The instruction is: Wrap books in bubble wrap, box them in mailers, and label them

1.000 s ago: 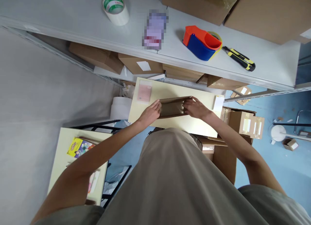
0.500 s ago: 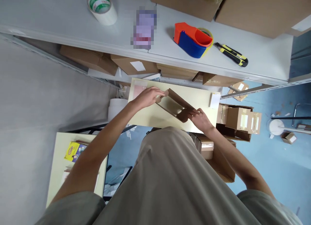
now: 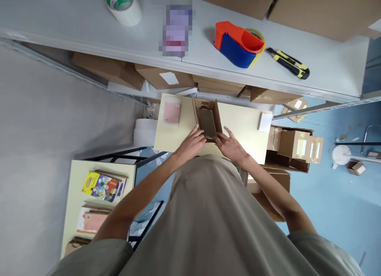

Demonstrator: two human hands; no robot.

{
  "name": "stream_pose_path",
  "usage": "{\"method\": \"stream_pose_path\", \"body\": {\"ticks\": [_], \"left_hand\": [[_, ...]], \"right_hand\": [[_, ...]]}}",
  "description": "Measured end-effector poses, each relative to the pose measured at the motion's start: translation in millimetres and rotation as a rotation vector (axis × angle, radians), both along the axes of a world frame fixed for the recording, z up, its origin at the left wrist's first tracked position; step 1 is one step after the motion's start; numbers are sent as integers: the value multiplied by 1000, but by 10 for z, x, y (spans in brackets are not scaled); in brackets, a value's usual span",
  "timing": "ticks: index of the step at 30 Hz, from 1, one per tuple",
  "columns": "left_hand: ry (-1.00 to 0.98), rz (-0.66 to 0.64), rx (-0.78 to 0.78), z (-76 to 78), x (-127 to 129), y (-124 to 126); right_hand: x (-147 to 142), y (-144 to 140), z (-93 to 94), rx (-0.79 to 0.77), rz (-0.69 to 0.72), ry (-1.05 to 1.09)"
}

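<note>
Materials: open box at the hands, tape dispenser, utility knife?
Open box: likely cardboard, matte; plain brown, thin upright walls.
Tape dispenser: probably molded plastic; smooth, solid orange and blue.
Utility knife: plastic-looking black-and-yellow handle; blade end dark, material unclear.

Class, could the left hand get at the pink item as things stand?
Probably yes: nothing visible stands between the left hand and the pink item, though the fingers are at the carton.
</note>
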State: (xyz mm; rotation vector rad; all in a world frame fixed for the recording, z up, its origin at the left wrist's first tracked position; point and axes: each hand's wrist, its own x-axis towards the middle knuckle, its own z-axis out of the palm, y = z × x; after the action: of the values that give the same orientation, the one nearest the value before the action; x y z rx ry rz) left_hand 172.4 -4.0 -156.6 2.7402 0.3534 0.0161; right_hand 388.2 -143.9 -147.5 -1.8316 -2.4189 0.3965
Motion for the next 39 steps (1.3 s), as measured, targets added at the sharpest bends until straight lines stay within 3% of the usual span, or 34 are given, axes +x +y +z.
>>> {"method": "stream_pose_path", "body": {"ticks": [5,11,15,19,24,32,39], "left_hand": [[-37,45,-49,-32,-33,50],[4,91,30,-63,-50,62],[57,109,82,-34,80,71],[16,214,129,-17,261,14],[41,312,143,-61,270,-162],[104,266,38,-161,263,-277],[112,146,-10,-258,348,-322]], "right_hand": [[-30,173,94,-121,56,-87],[-96,390,228,-200,54,-148],[-113,529,146,-180,11,-160],[-92,641,-3,-124,-56,-165],[-69,617,-66,-19,-165,-178],[-119,308,-199,-47,-74,-103],[-241,428,-250,-184,-43,-101]]}}
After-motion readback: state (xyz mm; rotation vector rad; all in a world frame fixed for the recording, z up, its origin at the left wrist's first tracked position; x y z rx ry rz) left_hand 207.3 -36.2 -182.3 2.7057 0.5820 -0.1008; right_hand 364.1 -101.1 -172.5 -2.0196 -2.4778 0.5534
